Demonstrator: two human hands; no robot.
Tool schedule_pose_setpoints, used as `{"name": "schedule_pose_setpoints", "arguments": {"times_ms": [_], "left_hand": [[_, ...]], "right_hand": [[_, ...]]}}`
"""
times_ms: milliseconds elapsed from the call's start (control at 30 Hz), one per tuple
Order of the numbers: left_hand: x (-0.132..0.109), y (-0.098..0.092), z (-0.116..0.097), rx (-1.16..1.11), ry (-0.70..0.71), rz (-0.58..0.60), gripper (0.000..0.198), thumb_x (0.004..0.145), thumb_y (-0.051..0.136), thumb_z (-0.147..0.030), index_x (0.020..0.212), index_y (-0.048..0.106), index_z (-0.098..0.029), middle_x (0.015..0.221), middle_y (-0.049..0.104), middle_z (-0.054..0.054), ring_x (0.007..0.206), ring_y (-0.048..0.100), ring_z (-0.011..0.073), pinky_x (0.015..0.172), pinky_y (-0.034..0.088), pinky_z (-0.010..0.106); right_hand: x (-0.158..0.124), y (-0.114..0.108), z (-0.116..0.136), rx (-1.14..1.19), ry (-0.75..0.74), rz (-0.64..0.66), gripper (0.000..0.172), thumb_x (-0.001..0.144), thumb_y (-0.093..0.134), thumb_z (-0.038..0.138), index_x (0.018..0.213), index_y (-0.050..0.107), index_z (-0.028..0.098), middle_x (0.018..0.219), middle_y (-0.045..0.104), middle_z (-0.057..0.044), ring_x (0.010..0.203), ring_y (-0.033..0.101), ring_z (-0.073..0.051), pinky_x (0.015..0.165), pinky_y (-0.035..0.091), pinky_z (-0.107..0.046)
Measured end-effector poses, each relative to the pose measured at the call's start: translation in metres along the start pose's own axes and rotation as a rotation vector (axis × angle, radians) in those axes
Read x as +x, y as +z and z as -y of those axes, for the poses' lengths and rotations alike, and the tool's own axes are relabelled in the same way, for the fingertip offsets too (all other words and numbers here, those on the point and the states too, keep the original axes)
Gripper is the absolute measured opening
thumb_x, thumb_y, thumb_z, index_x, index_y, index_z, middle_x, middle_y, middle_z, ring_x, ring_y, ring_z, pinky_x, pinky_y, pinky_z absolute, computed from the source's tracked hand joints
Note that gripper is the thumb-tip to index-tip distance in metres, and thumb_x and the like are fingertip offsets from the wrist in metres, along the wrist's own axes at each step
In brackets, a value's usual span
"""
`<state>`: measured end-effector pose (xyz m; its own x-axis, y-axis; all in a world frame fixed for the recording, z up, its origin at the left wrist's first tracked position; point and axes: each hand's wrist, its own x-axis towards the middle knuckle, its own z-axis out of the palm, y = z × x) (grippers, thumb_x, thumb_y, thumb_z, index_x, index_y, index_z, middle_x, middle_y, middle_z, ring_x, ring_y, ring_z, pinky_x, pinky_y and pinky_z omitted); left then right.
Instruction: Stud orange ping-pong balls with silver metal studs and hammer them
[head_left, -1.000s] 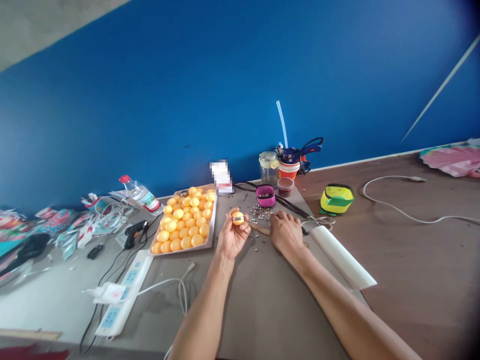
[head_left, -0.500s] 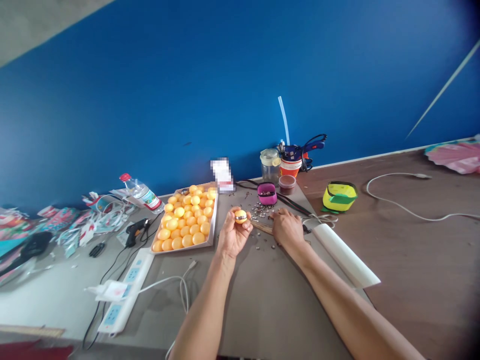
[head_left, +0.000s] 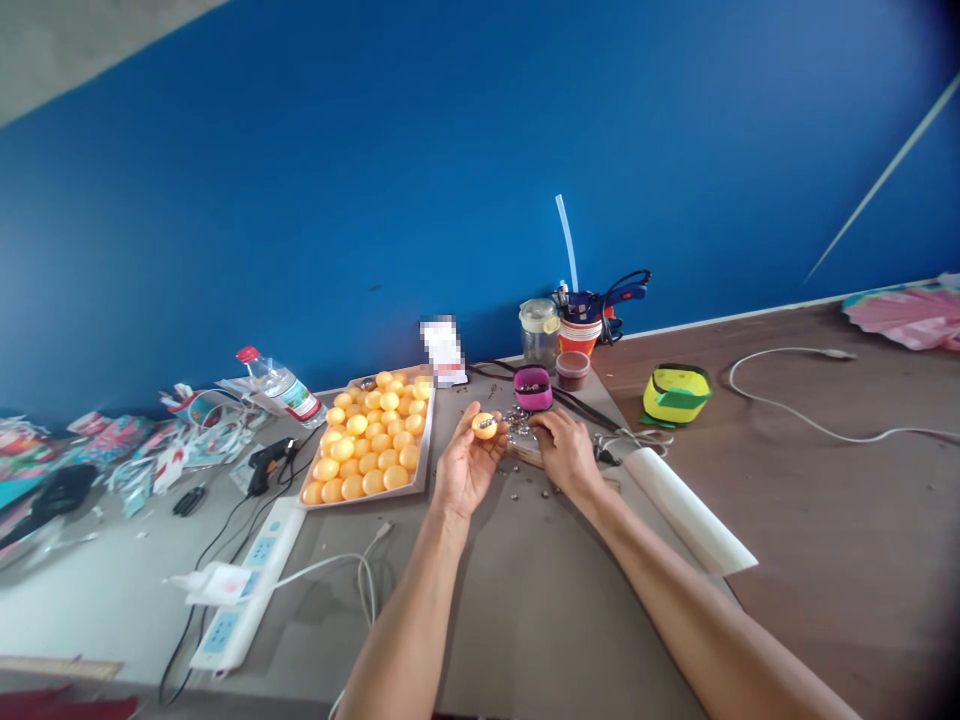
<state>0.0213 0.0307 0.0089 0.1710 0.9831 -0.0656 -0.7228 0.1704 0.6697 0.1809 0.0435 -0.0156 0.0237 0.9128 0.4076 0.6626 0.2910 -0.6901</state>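
My left hand (head_left: 460,470) grips an orange table tennis ball (head_left: 484,427) between thumb and fingers, palm up. Small silvery pieces show in a band across the ball. To its right, my right hand (head_left: 568,452) has its fingertips pinched together above the table; anything in them is too small to make out. Small shiny metal pieces (head_left: 517,418) lie scattered between and around the hands. Just behind them stands a purple container (head_left: 533,388) with more such pieces inside. On the left, a shallow box (head_left: 429,445) is filled with several orange balls (head_left: 360,424).
A power strip (head_left: 244,600), a glue gun (head_left: 266,462) and a bottle (head_left: 289,390) are on the left. At the back stand a jar (head_left: 539,335) and an orange cup (head_left: 579,335). A yellow-green container (head_left: 676,395) and a white bar (head_left: 690,510) lie right.
My right hand has lifted slightly from the metal pieces and moved a little left towards the ball, fingers now pinched. In my left hand the ball has turned and shifted slightly.
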Motion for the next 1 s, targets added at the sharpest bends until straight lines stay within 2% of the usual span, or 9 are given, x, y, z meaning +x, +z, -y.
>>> {"name": "schedule_pose_setpoints", "arguments": {"times_ms": [100,167,333,500,633,700,833,1000], "left_hand": [[0.000,-0.002,0.001,0.023,0.025,0.023,0.043,0.072,0.065,-0.017,0.114,0.054,-0.021,0.106,0.064,0.009,0.096,0.062,0.0202,0.088,0.043,0.034],[0.000,-0.003,0.002,0.043,0.033,0.034,0.043,0.071,0.066,-0.017,0.113,0.055,-0.022,0.107,0.064,0.008,0.097,0.062,0.0205,0.089,0.043,0.035],[-0.002,-0.001,0.003,0.084,0.053,0.019,0.044,0.069,0.070,-0.019,0.112,0.057,-0.022,0.105,0.064,0.007,0.097,0.062,0.0203,0.091,0.042,0.036],[-0.002,0.000,0.004,0.117,0.067,0.010,0.044,0.068,0.071,-0.018,0.110,0.058,-0.021,0.103,0.064,0.006,0.096,0.062,0.0196,0.090,0.042,0.035],[-0.002,-0.001,0.005,0.138,0.061,0.004,0.040,0.067,0.072,-0.019,0.104,0.059,-0.020,0.099,0.065,0.005,0.092,0.062,0.0190,0.086,0.044,0.033],[-0.002,0.000,0.005,0.153,0.055,-0.013,0.039,0.066,0.073,-0.019,0.103,0.059,-0.020,0.097,0.065,0.004,0.087,0.063,0.0174,0.081,0.045,0.031],[-0.003,0.000,0.005,0.175,0.050,-0.042,0.039,0.068,0.072,-0.022,0.104,0.058,-0.022,0.092,0.063,0.002,0.076,0.062,0.0135,0.068,0.044,0.026],[-0.003,0.000,0.008,0.231,0.081,-0.025,0.042,0.067,0.071,-0.020,0.107,0.058,-0.023,0.089,0.062,0.001,0.071,0.059,0.0111,0.066,0.041,0.023]], "right_hand": [[0.000,0.004,0.002,0.200,0.006,0.008,0.020,0.079,0.042,0.019,0.082,0.062,0.018,0.085,0.065,-0.005,0.081,0.058,-0.017,0.074,0.040,-0.027],[-0.001,0.006,0.002,0.244,0.021,0.012,0.020,0.078,0.042,0.019,0.081,0.062,0.018,0.083,0.065,-0.005,0.080,0.058,-0.017,0.074,0.041,-0.027],[0.000,0.009,-0.003,0.203,0.064,0.005,0.023,0.076,0.041,0.019,0.082,0.063,0.017,0.086,0.065,-0.007,0.080,0.058,-0.018,0.077,0.043,-0.029],[0.001,0.011,-0.007,0.166,0.187,0.012,0.028,0.075,0.043,0.019,0.095,0.062,0.017,0.085,0.067,-0.007,0.076,0.060,-0.018,0.074,0.043,-0.029],[0.001,0.008,-0.004,0.214,0.143,0.016,0.021,0.073,0.045,0.021,0.082,0.064,0.018,0.084,0.066,-0.006,0.078,0.059,-0.018,0.076,0.042,-0.030],[0.002,0.007,0.000,0.344,0.173,0.003,0.018,0.073,0.047,0.025,0.079,0.063,0.018,0.078,0.064,-0.004,0.072,0.056,-0.017,0.071,0.041,-0.029],[0.003,0.006,0.008,0.776,0.331,0.019,0.014,0.067,0.058,0.030,0.075,0.061,0.018,0.058,0.054,0.003,0.054,0.046,-0.012,0.056,0.036,-0.025],[-0.001,0.003,0.018,1.198,0.442,0.087,0.022,0.061,0.069,0.031,0.076,0.059,0.018,0.064,0.054,0.004,0.053,0.044,-0.008,0.054,0.036,-0.023]]}}
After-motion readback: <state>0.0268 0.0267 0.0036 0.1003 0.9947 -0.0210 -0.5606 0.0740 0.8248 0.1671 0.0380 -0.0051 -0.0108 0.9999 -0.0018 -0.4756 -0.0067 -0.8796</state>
